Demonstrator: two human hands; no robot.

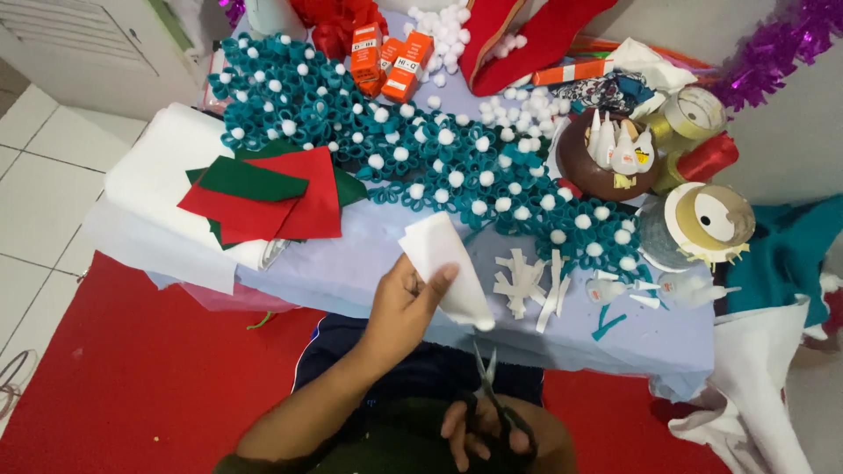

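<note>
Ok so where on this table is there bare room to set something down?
Bare lavender tabletop lies along the near edge, between the red and green felt sheets and the white cutouts. The back is crowded with the teal garland, orange boxes and ribbon spools.

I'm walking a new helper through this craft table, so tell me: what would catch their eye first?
Most striking is the teal loop garland dotted with white pompoms, running diagonally across the table. At its left lie red and green felt sheets. Near the front edge, the left hand holds up a folded white piece, while the right hand grips scissors below it.
</note>
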